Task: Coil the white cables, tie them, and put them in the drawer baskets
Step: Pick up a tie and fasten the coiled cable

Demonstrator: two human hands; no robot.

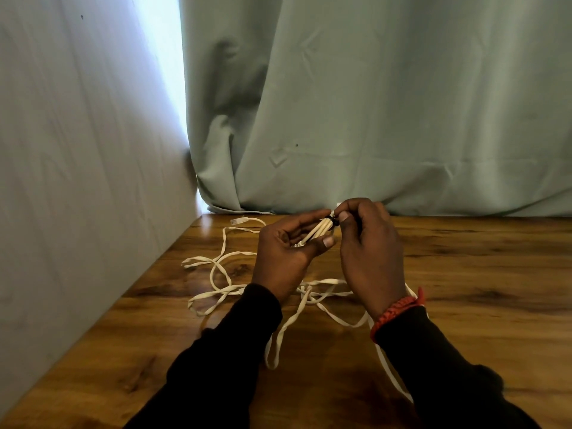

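My left hand point(286, 252) holds a small folded bundle of white cable point(315, 232) above the wooden table point(479, 274). My right hand point(368, 243) pinches a dark tie point(333, 219) at the bundle's far end. A long loose white flat cable point(223, 274) sprawls in loops across the table under and to the left of my hands, its clear plug point(239, 220) near the back edge. Another strand of the cable point(393, 376) runs toward me under my right sleeve. No drawer or basket is in view.
A pale green curtain point(371, 103) hangs along the table's back edge. A pale wall point(77, 165) borders the table on the left. I wear a red braided band point(394, 311) on my right wrist.
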